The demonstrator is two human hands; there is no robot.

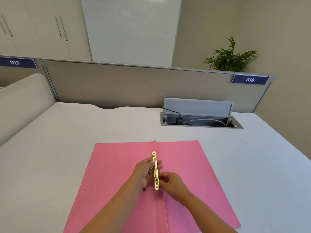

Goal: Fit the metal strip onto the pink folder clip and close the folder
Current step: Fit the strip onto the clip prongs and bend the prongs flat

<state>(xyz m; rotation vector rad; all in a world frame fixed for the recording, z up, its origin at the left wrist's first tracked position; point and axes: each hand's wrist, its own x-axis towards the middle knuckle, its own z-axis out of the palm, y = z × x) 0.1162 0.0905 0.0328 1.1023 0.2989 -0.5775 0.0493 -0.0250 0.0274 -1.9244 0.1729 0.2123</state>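
Note:
A pink folder (193, 174) lies open and flat on the white desk, its spine fold running away from me down the middle. A gold metal strip (155, 167) stands lengthwise over that fold. My left hand (144, 174) grips the strip around its middle, fingers wrapped from the left. My right hand (171, 181) pinches the strip's near end from the right. The clip under the strip is hidden by my hands.
An open cable well (202, 121) with a raised grey lid and plugged cords sits at the desk's back right. A beige partition (134, 84) closes off the far edge. The white desk (67, 140) extends on both sides of the folder.

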